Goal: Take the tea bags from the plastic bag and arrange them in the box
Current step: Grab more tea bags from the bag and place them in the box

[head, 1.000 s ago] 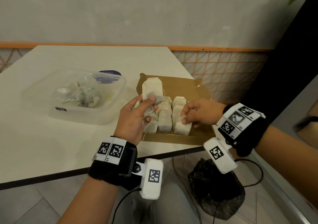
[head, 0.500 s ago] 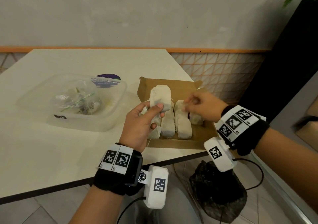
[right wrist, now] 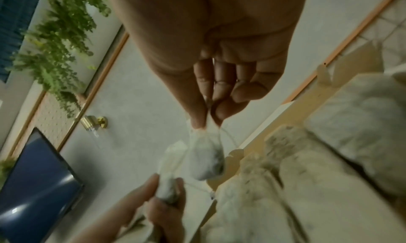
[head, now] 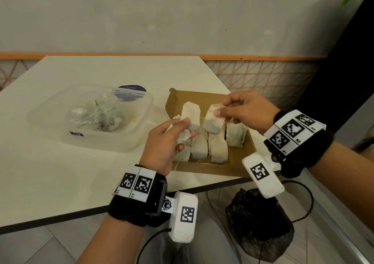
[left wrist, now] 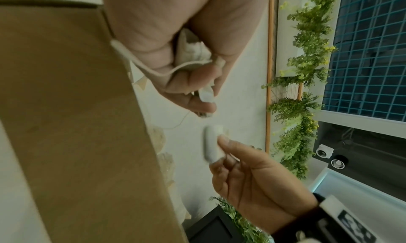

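Pale wall (head: 182,16) with an orange strip stands behind a white table (head: 50,172), which carries a clear plastic tub (head: 129,142) on the left and an open cardboard box (head: 202,99) near its right front corner. Inside the tub lies a crumpled plastic bag (head: 95,113). On the floor under the table edge sits a black bag (head: 259,225).

Three tea bags (head: 217,150) lie side by side in the box, with more at its left end behind the left hand. Left hand (head: 164,142) is above the box's near left corner, fingers curled round a bunch of tea bags, thumb pressing an upright tea bag (head: 191,115) against them. Right hand (head: 249,109) hovers over the box's far right part, thumb and forefinger pinching the top of another tea bag (head: 212,122), which hangs just beside the upright one.
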